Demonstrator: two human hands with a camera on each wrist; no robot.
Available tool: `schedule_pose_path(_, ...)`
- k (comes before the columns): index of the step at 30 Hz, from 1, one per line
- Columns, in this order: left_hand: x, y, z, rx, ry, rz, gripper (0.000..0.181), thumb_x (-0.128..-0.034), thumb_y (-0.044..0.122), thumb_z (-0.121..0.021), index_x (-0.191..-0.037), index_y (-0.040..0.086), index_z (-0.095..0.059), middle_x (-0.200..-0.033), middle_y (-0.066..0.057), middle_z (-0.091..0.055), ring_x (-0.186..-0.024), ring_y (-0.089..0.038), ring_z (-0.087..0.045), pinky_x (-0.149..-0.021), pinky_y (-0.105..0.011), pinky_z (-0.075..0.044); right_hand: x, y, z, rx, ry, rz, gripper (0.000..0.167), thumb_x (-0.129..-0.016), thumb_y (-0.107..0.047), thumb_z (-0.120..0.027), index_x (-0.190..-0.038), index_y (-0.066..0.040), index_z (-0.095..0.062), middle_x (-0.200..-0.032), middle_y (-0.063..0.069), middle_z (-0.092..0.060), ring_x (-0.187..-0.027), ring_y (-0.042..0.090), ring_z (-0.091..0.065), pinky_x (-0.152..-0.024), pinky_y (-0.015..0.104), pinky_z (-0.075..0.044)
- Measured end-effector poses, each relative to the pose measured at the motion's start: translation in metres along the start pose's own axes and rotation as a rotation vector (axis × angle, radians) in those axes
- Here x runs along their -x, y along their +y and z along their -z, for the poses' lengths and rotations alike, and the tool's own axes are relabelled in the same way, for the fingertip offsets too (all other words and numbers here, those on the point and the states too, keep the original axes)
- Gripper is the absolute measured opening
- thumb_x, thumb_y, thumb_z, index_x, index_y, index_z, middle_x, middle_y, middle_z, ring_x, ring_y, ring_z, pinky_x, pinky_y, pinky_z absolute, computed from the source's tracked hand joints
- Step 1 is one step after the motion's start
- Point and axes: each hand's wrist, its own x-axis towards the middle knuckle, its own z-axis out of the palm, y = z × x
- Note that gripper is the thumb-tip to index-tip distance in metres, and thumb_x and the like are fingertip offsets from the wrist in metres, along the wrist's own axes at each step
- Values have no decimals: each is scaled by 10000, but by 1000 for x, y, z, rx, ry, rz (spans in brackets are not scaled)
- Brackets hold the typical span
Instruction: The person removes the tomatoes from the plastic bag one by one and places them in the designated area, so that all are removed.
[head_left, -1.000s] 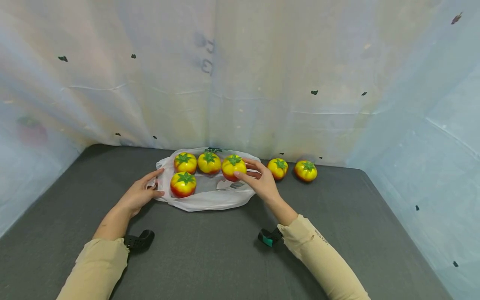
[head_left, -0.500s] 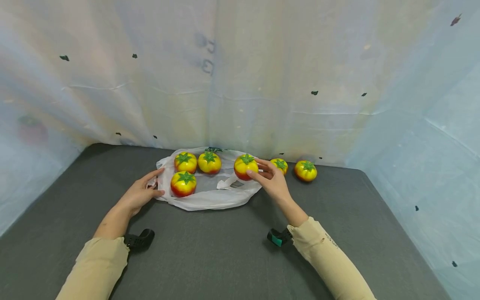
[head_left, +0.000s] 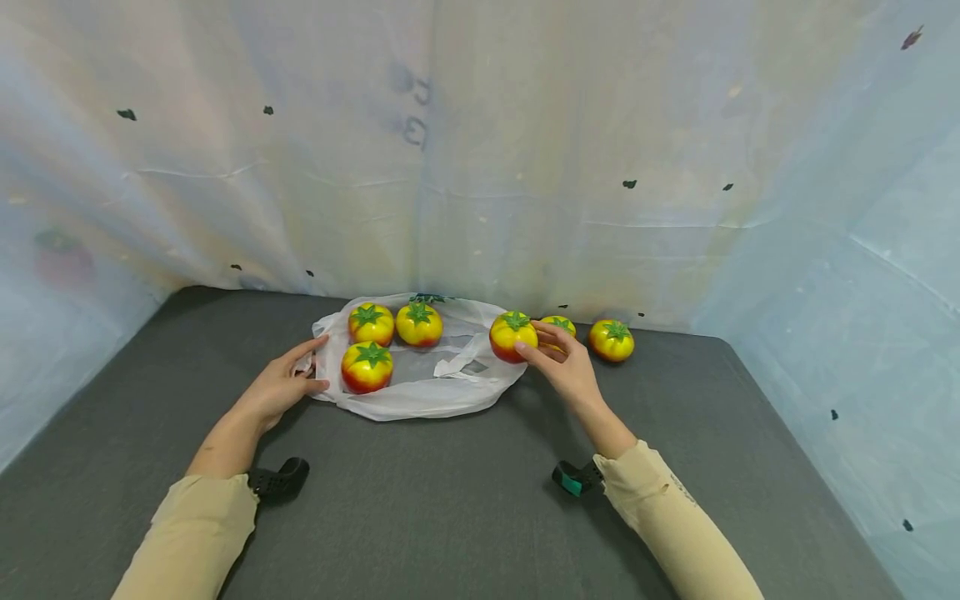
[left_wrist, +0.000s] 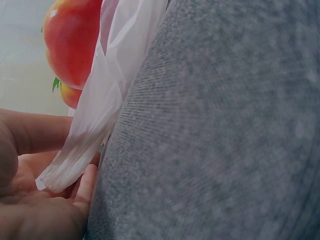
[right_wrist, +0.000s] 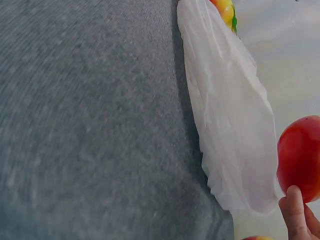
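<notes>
My right hand (head_left: 564, 364) holds a yellow-and-red tomato (head_left: 513, 337) with a green star-shaped top, raised over the right edge of a white plastic bag (head_left: 427, 406). In the right wrist view, fingertips press the red underside of that tomato (right_wrist: 300, 157), beside the bag's side (right_wrist: 232, 115). At the bag's left end, my left hand (head_left: 276, 387) grips its edge. The left wrist view has the gathered plastic (left_wrist: 75, 155) running between thumb and fingers. Inside the spread-open bag sit a front tomato (head_left: 367, 368), a back-left tomato (head_left: 371, 324) and a back-middle tomato (head_left: 419, 324).
To the right of the bag, one tomato (head_left: 562, 323) stands partly hidden behind my right hand, with another tomato (head_left: 611, 341) beside it. The dark grey table (head_left: 420, 500) backs onto a pale hanging sheet (head_left: 495, 167). More sheeting (head_left: 885, 292) closes the right side.
My right hand has lifted the tomato from the bag's right half and carried it rightward to the bag's right edge. The left hand stays where it was.
</notes>
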Motion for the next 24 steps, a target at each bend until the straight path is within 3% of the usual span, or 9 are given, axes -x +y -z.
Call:
schedule_pose_path(10,0,0,0,6,-2,-1,833,-889,34,-602,-1553,158,-114,-1580,-244,106,-1436,-466,46,-1110,-647,-145,6,3,16,-33,17,-15,515,-886,-251,-693,-1349,-99,-525,-1357,149,-528,-1161,318,-577,-967,438,-492)
schedule_pose_path(18,1,0,-1,-7,0,2,835,-888,42,-606,-1552,161,-114,-1580,-246,106,-1434,-472,50,-1108,-654,-138,10,3,33,23,46,-39,550,-893,-307,-678,-1379,-126,-495,-1356,128,-526,-1155,285,-582,-992,462,-468)
schedule_pose_path(24,0,0,0,-12,4,0,838,-884,34,-608,-1552,155,-116,-1577,-256,101,-1431,-480,45,-1105,-656,-140,11,4,47,32,68,-41,587,-885,-330,-684,-1395,-121,-480,-1363,123,-523,-1183,271,-567,-940,358,-514)
